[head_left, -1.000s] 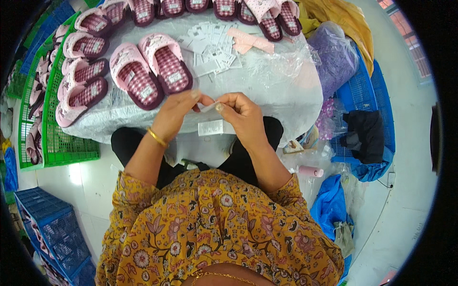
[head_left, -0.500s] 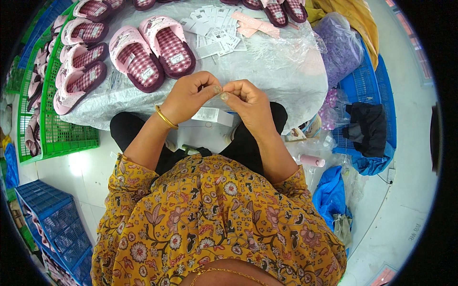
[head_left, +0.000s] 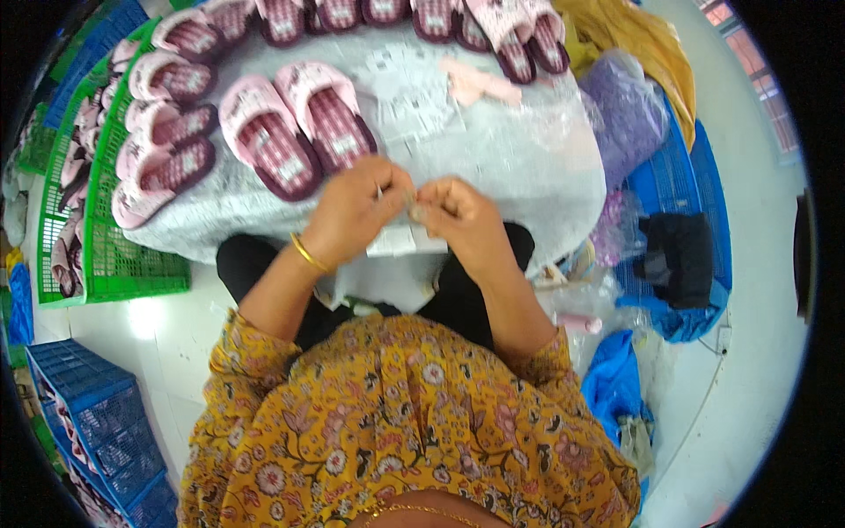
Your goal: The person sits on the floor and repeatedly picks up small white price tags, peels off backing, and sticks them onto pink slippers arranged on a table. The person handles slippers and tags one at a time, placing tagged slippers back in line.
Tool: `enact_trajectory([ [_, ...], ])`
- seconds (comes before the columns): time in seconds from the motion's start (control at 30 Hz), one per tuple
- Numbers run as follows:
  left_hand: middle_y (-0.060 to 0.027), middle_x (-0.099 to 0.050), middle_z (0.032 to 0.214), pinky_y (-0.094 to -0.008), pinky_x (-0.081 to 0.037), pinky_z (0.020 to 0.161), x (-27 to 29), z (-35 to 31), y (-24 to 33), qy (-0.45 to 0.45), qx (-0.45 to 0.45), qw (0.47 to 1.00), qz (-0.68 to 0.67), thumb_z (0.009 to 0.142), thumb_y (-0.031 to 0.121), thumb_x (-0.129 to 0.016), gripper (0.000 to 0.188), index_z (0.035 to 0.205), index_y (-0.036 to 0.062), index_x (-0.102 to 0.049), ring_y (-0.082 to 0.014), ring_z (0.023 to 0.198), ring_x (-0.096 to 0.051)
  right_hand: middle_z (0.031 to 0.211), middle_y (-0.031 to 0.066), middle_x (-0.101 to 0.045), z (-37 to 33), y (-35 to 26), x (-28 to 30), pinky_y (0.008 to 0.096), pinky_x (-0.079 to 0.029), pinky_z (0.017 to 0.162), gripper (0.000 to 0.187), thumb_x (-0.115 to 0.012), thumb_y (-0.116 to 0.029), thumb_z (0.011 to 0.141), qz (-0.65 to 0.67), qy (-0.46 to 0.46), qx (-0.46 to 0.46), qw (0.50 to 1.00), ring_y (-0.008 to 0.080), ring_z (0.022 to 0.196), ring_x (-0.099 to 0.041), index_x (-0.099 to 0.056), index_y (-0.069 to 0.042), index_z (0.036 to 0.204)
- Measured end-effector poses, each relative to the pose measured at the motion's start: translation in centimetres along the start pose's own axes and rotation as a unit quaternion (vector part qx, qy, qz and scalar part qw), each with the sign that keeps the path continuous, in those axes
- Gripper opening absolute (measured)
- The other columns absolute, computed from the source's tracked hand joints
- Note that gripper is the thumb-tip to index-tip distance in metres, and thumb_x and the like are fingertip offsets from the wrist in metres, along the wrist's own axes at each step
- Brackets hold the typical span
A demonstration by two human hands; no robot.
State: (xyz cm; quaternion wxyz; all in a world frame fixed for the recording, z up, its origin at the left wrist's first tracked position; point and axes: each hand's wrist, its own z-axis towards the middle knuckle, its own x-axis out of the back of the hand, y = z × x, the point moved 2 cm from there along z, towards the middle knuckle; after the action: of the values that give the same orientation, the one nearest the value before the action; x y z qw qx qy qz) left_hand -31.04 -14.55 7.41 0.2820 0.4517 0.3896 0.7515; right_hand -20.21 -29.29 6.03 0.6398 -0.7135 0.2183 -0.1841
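- Slippers, one pink pair [head_left: 299, 132] with checked insoles, lie side by side on the bench [head_left: 528, 158], inward from its near edge, toward the left corner.
- Change: a second ago a pale slip showed plainly between the hands; half a second ago the fingertips met. Now no slip can be made out there. My reading: the handling is down to the very fingertips, on something small or mostly covered.
- Left hand [head_left: 356, 207]: over the near edge, thumb and forefinger drawn close and pointing right. Blur; cannot tell whether they meet or clamp anything.
- Right hand [head_left: 466, 220]: facing it, fingers curled, thumb toward the left thumb. Whether it grips, cannot tell either.
- Between them: tips very near each other, perhaps touching. Slip, if present, would sit in that spot.
- White piece [head_left: 394, 242] just below the tips at the near edge, partly behind the left hand; box or label, unclear.
- Slipper pair is up and left of the grip; the right one's heel is close behind the left knuckles, contact uncertain.
- Farther in, pale papers [head_left: 409, 97] and peach strips [head_left: 480, 84]; more slippers [head_left: 172, 167] line the left and far edges.
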Motion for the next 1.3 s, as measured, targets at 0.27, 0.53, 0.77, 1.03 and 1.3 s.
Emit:
enact_trajectory([
  [0.27,-0.0062,-0.063,0.090,-0.0294,-0.046,0.074,3.5,-1.1,-2.4,0.130,-0.069,0.988,0.046,0.084,0.005,-0.068,0.012,0.096,0.0034,-0.068,-0.0180,0.084,-0.059,0.083,-0.0026,-0.059,0.6,0.3,0.3,0.0202,-0.042,0.064,0.013,-0.068,-0.008,0.089,-0.027,0.010,0.022,0.999,0.0038,0.072,-0.051,-0.063,-0.001,0.098],
  [0.53,-0.0088,-0.063,0.111,-0.0306,-0.048,0.086,3.7,-2.5,-2.5,-0.006,0.004,1.000,-0.020,0.080,0.008,-0.074,0.038,0.116,0.0042,-0.063,-0.0209,0.099,-0.060,0.085,-0.0008,-0.059,2.3,-4.4,-1.8,0.0214,-0.043,0.065,0.014,-0.069,-0.012,0.090,0.165,-0.038,0.090,0.982,0.0059,0.072,-0.050,-0.063,-0.003,0.097],
  [0.77,-0.0158,-0.055,0.133,-0.0379,-0.044,0.101,-0.9,-5.1,-2.8,-0.087,-0.023,0.996,-0.025,0.074,0.017,-0.080,0.072,0.138,0.0082,-0.049,-0.0319,0.119,-0.054,0.083,0.0025,-0.060,2.2,-9.4,-3.9,0.0236,-0.046,0.065,0.015,-0.064,-0.010,0.093,0.274,-0.111,0.156,0.943,0.0102,0.070,-0.056,-0.059,-0.002,0.104],
  [1.03,-0.0073,-0.060,0.127,-0.0310,-0.040,0.103,-1.2,-6.3,-4.0,-0.087,0.063,0.967,-0.232,0.086,0.001,-0.064,0.048,0.133,0.0033,-0.055,-0.0173,0.119,-0.054,0.086,0.0037,-0.060,2.4,-11.4,-4.8,0.0264,-0.047,0.065,0.012,-0.061,-0.011,0.096,0.288,-0.114,0.194,0.931,0.0110,0.071,-0.057,-0.058,-0.003,0.104],
  [1.3,-0.0053,-0.060,0.127,-0.0279,-0.041,0.102,-0.9,-7.3,-5.1,-0.102,0.107,0.938,-0.313,0.093,0.005,-0.059,0.039,0.132,0.0001,-0.055,-0.0127,0.118,-0.054,0.091,0.0015,-0.052,2.5,-11.2,-5.6,0.0247,-0.041,0.068,0.009,-0.056,-0.013,0.099,0.247,-0.113,0.207,0.940,0.0097,0.076,-0.046,-0.057,-0.006,0.105],
])
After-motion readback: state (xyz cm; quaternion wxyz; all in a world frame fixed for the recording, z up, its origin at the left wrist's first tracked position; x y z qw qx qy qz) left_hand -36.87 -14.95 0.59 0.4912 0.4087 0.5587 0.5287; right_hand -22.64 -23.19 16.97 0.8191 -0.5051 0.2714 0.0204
